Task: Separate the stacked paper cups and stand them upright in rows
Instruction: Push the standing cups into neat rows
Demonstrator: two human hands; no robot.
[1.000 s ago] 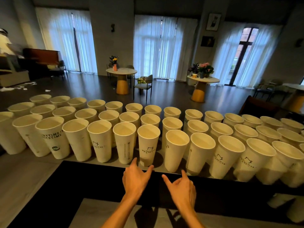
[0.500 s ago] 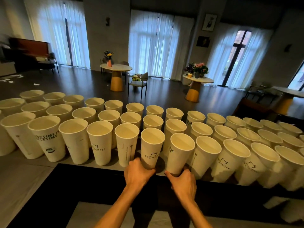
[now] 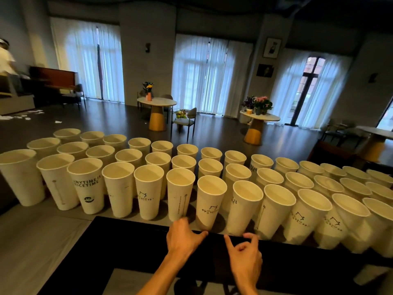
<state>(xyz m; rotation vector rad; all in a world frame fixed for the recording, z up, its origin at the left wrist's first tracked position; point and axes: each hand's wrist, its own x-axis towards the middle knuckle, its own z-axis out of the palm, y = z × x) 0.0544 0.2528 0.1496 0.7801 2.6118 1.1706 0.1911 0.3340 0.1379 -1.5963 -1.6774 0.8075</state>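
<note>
Left hand: the left hand [image 3: 182,236] holds nothing; its fingers are spread and relaxed, thumb pointing right along the near edge of the table [image 3: 32,241], fingertips close to the base of a front-row cup, contact too blurred to tell.
Right hand: the right hand [image 3: 245,255] holds nothing; thumb and forefinger are loosely curled toward each other with a gap between them, just short of the front row.
Nearest cup: a cup [image 3: 209,204] with a small printed logo stands upright straight ahead of the gap between the two hands, apart from both.
Lettered cup: a cup [image 3: 89,191] printed ANYTIME IS NICETIME stands upright in the front row, well to the left of the hands.
Rows: white paper cups [image 3: 157,158] stand mouth-up in three rows across the table, running from the far left to the right edge of view, each close beside its neighbours.
Strip: a black strip [image 3: 127,241] lies under both hands, nearer than the front row.
Room: two round tables [image 3: 157,101] with flowers [image 3: 260,102] stand beyond, before curtained windows [image 3: 204,73].
</note>
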